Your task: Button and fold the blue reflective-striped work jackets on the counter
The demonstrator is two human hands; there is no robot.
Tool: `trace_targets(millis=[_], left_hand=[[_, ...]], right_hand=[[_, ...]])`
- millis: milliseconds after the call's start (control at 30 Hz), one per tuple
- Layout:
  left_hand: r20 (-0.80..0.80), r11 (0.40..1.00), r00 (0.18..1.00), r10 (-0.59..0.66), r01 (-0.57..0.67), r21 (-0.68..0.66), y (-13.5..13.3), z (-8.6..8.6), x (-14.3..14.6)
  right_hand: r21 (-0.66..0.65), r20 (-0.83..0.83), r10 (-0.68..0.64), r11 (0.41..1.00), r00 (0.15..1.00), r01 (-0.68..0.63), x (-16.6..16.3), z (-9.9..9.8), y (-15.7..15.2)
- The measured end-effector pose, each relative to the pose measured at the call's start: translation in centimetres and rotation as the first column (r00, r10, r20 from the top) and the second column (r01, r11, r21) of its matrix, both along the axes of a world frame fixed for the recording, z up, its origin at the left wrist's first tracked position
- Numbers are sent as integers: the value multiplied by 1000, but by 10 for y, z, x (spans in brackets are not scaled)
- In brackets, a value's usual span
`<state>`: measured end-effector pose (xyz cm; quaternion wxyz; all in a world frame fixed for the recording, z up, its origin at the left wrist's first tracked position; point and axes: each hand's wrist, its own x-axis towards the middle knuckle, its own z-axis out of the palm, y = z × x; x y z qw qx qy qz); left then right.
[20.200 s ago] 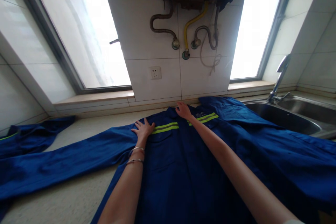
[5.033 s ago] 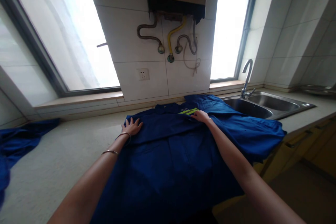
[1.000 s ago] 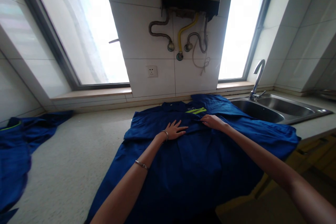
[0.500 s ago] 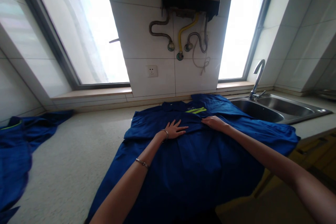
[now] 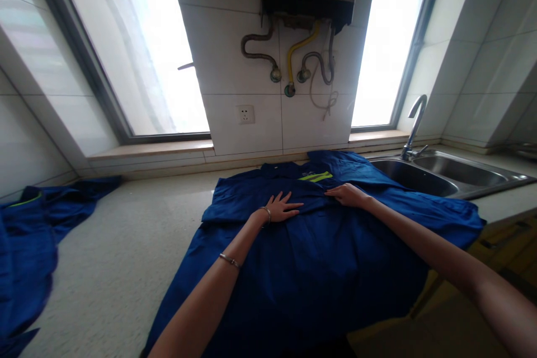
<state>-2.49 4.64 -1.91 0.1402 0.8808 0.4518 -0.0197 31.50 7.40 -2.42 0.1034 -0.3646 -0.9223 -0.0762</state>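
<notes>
The blue jacket (image 5: pixel 289 268) lay spread on the counter (image 5: pixel 121 240), its collar toward the wall and one side near the sink (image 5: pixel 495 183). The step in hand looked like folding and flattening: the left hand (image 5: pixel 281 208) rested on the cloth, fingers spread, while the right hand (image 5: pixel 347 194) had its fingers bent below the bright stripes (image 5: pixel 316 177) — whether they pinched fabric, I couldn't tell. The next move seemed to call for holding the left side flat — and smoothing the creases between the hands.
</notes>
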Motion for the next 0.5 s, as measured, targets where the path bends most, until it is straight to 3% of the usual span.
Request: trace_targets(millis=[133, 233, 300, 333, 400, 500], left_hand=[[-10, 1000, 1000, -1, 1, 1, 0, 0, -1], [-22, 1000, 1000, -11, 11, -5, -1, 0, -1], [-23, 1000, 1000, -20, 20, -6, -2, 0, -1], [-23, 1000, 1000, -22, 21, -3, -2, -1, -1], [-18, 1000, 1000, -25, 25, 7, -2, -1, -1], [-11, 999, 1000, -26, 27, 22, -1, -3, -1]], right_hand=[[-188, -285, -123, 980, 951, 70, -2, -1, 5], [-275, -580, -269, 953, 769, 126, 4, 3, 17], [-220, -655, -393, 916, 645, 336, 21, 12, 27], [-176, -638, -476, 855, 605, 487, 35, 18, 32], [-99, -513, -680, 654, 525, 750, 72, 30, 40], [-175, -295, -914, 339, 279, 924, 136, 35, 42]])
